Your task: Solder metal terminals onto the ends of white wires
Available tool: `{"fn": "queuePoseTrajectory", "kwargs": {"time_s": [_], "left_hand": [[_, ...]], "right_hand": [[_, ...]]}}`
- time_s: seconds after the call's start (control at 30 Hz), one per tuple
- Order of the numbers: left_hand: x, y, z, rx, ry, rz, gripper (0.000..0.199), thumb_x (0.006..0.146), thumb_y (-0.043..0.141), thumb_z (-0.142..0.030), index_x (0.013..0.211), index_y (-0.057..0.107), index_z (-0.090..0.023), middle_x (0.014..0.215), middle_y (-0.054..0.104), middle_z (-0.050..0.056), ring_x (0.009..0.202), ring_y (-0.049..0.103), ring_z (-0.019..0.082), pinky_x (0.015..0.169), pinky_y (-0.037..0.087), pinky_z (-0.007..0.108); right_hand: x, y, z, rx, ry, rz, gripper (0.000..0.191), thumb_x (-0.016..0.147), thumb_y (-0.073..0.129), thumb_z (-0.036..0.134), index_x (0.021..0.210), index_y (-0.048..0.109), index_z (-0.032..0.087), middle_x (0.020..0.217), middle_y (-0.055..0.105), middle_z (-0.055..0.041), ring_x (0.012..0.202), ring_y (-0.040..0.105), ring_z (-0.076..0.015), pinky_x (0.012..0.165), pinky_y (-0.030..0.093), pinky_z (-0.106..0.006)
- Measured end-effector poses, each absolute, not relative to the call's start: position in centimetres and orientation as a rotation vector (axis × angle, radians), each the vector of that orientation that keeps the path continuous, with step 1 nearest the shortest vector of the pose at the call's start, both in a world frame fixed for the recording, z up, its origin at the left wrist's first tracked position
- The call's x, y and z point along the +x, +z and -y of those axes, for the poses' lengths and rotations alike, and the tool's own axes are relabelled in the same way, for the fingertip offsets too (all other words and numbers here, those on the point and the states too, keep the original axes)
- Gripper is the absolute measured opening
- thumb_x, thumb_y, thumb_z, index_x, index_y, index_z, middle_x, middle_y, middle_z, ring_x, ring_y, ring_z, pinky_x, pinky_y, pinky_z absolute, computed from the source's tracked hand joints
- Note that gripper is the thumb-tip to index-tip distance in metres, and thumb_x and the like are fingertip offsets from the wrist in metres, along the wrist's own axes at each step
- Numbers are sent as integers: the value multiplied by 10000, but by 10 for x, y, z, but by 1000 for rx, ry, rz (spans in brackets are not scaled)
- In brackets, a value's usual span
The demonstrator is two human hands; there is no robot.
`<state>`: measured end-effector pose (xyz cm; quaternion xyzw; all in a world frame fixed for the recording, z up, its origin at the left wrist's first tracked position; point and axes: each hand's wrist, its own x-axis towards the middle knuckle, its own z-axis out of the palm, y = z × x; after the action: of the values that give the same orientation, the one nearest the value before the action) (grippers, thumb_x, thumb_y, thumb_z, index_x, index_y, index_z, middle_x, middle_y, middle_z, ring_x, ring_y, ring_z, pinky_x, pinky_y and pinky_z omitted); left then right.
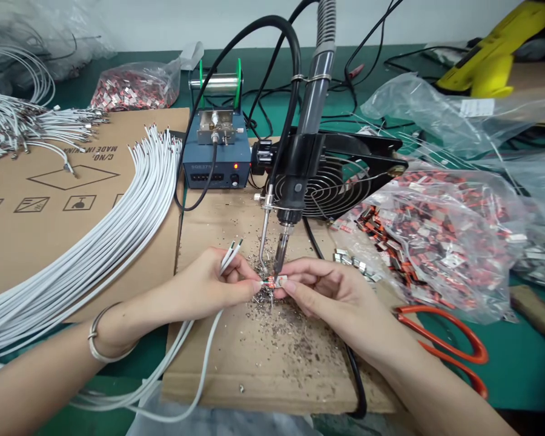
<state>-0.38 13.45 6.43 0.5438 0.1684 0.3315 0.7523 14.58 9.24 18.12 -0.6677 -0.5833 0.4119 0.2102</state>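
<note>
Head view: cardboard (95, 218) reads "MADE IN", beside hands holding connector (279, 281).

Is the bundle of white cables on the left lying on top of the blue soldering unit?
No, the white cables lie on the cardboard beside the blue unit.

A green desk (504, 357) runs back to a plain pale wall (163, 24); beyond the desk's far edge the wall rises, evenly lit, its upper part out of view.
</note>
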Motion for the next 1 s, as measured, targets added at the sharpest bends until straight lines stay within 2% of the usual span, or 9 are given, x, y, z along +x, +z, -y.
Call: {"fn": "queuePoseTrajectory", "kwargs": {"time_s": [0.3,0.43,0.7,1.0], "left_hand": [[-7,64,-135,1191,771,-316,256,759,581,-342,783,589,-88,517,376,-46,489,285,63,456,197,214],[-6,63,-134,1180,785,-301,240,763,583,-330,769,591,-90,492,333,-61,467,258,58,439,178,217],[-7,63,-133,1188,781,-299,242,776,584,-322,807,602,-83,518,347,-56,482,271,60,451,190,216],[-4,62,-134,1213,775,-328,249,759,574,-326,786,612,-81,489,348,-57,466,271,60,440,185,214]], "right_hand": [[147,183,-91,-1846,1152,1655,196,774,698,317,850,645,145,676,658,-57,476,471,-51,410,302,-167],[150,183,-89,-1824,1170,1668,160,792,684,297,857,655,154,693,665,-55,518,515,-61,427,326,-161],[152,184,-89,-1791,1220,1652,120,811,674,284,877,669,184,720,674,-42,586,561,-64,466,367,-142],[151,183,-90,-1784,1193,1659,115,797,681,256,854,667,157,680,667,-43,506,512,-52,419,333,-148]]}}
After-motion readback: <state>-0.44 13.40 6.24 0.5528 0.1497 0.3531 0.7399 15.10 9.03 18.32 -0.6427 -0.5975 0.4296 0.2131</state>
